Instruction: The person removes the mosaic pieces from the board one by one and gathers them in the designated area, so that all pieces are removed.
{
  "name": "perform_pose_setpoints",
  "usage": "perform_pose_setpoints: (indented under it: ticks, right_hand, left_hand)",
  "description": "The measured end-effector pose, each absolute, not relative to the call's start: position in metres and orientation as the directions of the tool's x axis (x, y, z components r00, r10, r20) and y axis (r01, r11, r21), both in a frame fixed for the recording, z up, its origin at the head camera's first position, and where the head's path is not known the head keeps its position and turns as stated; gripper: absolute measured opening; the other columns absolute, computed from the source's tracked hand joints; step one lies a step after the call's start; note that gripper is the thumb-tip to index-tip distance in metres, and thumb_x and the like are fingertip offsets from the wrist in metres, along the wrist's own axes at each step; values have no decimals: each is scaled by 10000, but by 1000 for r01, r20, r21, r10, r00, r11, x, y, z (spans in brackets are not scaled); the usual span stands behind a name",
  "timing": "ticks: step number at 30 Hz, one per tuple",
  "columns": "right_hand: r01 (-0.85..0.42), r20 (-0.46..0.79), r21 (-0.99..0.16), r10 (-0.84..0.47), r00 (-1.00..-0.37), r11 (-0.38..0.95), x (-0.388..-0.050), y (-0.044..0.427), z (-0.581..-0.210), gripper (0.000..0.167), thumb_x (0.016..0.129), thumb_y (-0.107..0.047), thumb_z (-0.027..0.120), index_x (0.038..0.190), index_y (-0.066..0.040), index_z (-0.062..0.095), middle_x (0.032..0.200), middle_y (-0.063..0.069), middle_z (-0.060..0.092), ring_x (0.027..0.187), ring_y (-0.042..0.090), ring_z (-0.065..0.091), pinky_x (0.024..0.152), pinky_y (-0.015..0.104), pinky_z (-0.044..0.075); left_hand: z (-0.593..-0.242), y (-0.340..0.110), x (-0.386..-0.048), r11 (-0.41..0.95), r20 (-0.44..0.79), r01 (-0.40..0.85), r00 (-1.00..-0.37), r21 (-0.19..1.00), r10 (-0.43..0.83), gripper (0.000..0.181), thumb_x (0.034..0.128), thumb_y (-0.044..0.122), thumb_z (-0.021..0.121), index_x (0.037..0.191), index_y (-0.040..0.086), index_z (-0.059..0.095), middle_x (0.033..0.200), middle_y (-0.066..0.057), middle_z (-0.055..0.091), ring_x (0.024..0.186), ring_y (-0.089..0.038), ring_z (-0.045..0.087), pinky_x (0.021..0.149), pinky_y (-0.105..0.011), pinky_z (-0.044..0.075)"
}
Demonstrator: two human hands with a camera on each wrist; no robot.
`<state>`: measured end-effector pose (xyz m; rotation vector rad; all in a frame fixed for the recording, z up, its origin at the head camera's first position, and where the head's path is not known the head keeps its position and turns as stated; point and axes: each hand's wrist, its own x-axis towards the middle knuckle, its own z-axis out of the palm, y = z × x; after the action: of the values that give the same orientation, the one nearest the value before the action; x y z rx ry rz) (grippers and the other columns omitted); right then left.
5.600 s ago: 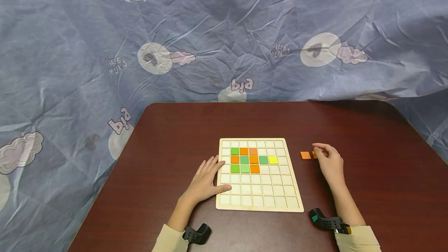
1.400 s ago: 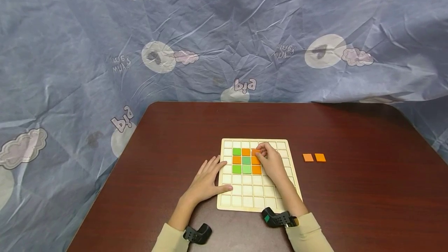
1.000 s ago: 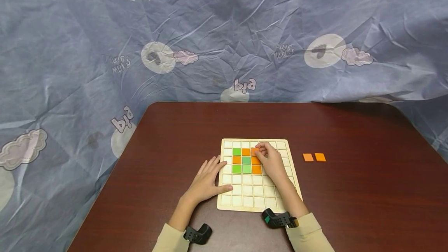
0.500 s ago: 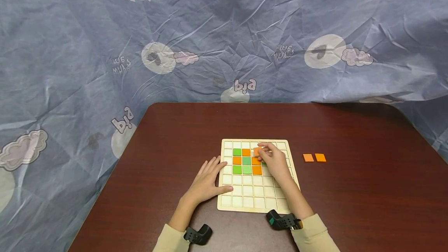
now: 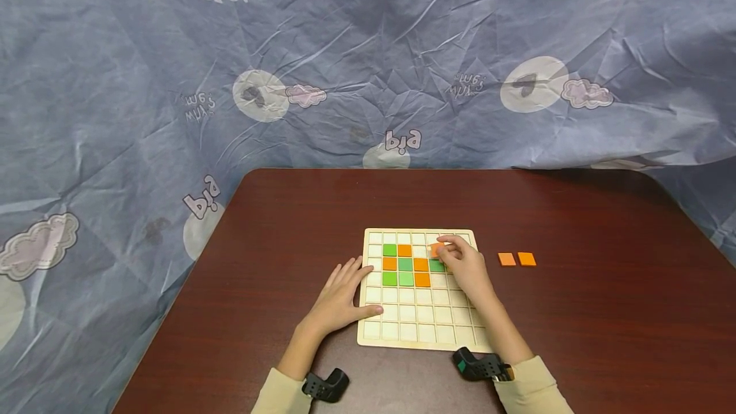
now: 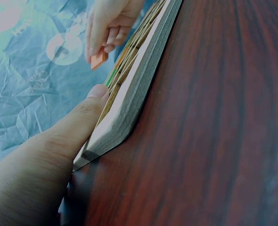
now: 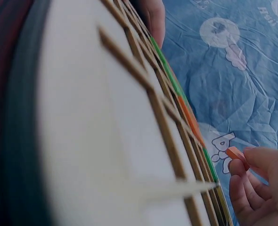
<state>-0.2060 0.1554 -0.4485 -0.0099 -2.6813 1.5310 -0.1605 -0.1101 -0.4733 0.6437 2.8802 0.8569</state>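
A pale wooden grid board point(image 5: 407, 335) lies on the table, with green and orange square tiles in several of its cells. My left hand point(image 5: 339, 299) rests on the board's left edge, fingers spread; its thumb point(image 6: 85, 110) lies along the rim in the left wrist view. My right hand point(image 5: 468, 270) pinches a light orange tile point(image 5: 436, 249) above the upper right part of the grid. That tile point(image 7: 236, 155) is between thumb and fingers in the right wrist view, raised off the board. Below it a teal tile point(image 5: 437, 266) is partly covered by the hand.
Right of the board, a light orange tile point(image 5: 506, 259) and a darker orange tile point(image 5: 526, 259) lie side by side on the dark red-brown table point(image 5: 604, 312). A blue printed cloth point(image 5: 345, 50) hangs behind the table. Each wrist wears a black device.
My right hand has come from the loose tiles to the board, then lifted the light orange tile from the top coloured row and carried it rightward, baring its cell. My left hand stays in place.
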Motion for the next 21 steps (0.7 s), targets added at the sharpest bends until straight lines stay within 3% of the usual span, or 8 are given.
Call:
perform_pose_setpoints:
  ticks: [10, 21]
  right_hand:
    - [-6, 33, -842, 42, -999, 540, -203, 177, -446, 352, 897, -303, 565, 1194, -114, 569, 1003, 100, 607, 808, 139, 546, 622, 192, 470]
    - [0, 59, -812, 82, -995, 584, -200, 201, -444, 376, 908, -312, 544, 1208, -85, 566, 1029, 125, 610, 792, 113, 520, 601, 151, 453]
  left_hand:
    - [-476, -110, -162, 746, 83, 393, -905, 537, 417, 779, 761, 597, 585, 1387, 193, 357, 1507, -78, 234, 1403, -256, 180, 1134, -486, 102]
    - [-474, -111, -161, 763, 32, 363, -911, 534, 411, 798, 762, 620, 570, 1411, 230, 318, 1526, -37, 185, 1418, -195, 132, 1157, -435, 64]
